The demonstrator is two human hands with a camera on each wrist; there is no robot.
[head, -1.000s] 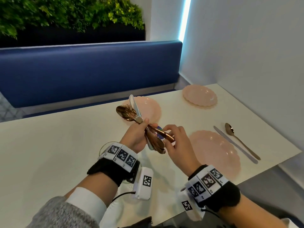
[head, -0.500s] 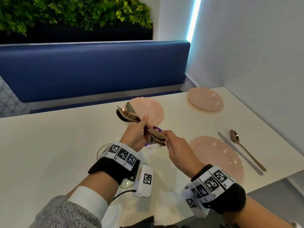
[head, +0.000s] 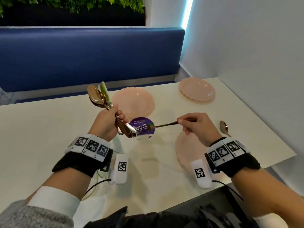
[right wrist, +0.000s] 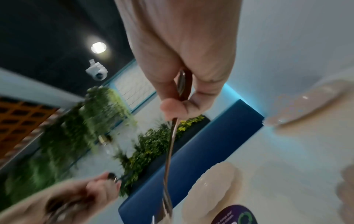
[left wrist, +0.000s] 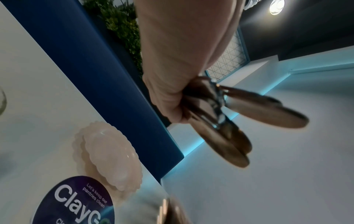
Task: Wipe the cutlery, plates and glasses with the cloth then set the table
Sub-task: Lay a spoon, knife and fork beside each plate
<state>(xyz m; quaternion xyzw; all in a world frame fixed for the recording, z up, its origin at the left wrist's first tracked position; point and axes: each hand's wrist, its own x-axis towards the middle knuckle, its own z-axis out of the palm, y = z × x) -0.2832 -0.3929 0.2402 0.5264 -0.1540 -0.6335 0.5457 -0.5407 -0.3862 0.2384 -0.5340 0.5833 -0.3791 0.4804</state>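
Note:
My left hand (head: 118, 116) grips a bundle of cutlery (head: 98, 97) above the white table (head: 41, 129), spoon bowls and a knife blade pointing up and away. In the left wrist view the same bundle of cutlery (left wrist: 268, 115) fans out from the fist. My right hand (head: 181, 122) pinches the handle of a single gold fork (head: 164, 124), held level with its head toward the left hand, apart from the bundle. The fork (right wrist: 169, 159) runs down from the pinch in the right wrist view. Three pink scalloped plates lie on the table: far middle (head: 133, 102), far right (head: 197, 91), near right (head: 184, 145).
A round purple sticker (head: 141, 127) lies on the table beneath the hands. A spoon (head: 224, 127) rests right of the near plate. A clear glass (head: 98, 175) stands under my left wrist. The blue bench back (head: 82, 58) and a white wall (head: 246, 46) border the table.
My right hand has drawn one fork out of the bundle and moved off to the right. My left hand has tipped the bundle more upright.

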